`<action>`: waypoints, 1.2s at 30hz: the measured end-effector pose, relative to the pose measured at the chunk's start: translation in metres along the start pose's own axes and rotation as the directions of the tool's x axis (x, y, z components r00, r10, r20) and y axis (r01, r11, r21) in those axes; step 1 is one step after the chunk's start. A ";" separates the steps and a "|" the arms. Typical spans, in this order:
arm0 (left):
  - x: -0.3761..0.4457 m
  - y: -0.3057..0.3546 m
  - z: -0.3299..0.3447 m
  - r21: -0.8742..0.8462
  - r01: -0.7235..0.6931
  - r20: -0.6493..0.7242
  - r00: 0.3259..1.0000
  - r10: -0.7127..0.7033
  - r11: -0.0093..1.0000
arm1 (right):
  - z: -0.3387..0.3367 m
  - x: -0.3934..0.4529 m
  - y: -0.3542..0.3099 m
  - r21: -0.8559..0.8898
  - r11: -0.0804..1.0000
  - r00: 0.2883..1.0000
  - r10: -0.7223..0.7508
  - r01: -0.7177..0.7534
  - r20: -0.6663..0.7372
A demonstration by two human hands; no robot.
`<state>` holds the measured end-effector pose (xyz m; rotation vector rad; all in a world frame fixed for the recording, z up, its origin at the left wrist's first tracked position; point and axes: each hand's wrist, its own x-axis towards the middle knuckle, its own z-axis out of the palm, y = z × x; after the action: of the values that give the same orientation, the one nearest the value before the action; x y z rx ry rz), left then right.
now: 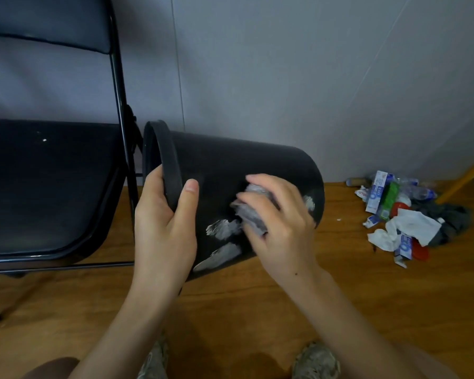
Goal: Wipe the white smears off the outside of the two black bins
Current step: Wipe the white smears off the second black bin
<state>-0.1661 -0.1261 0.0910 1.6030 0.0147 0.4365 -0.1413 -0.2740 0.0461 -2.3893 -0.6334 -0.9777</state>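
Bin held sideways, mouth left, base right, axis horizontal

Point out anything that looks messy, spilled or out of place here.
The black bin, held sideways off the floor, carries white smears on its outer wall. To the right, a pile of rubbish, cartons, tissues and plastic bottles, lies strewn on the wooden floor by the wall.

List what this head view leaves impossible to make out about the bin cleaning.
- Second bin: not in the head view.
- Far side of the black bin: turned away, smears there unknown.
- Bin wall under the right hand and its wad: covered.
- Litter pile labels: too small.
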 end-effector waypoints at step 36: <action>0.014 -0.001 -0.016 -0.011 0.030 -0.142 0.989 -0.031 0.999 | -0.026 0.003 0.049 -0.153 0.964 0.974 0.208 -0.219 -0.086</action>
<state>-0.1568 -0.1072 0.0938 1.5584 0.1451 0.5251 -0.1243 -0.3269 0.0524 -2.4877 -0.2711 -1.0464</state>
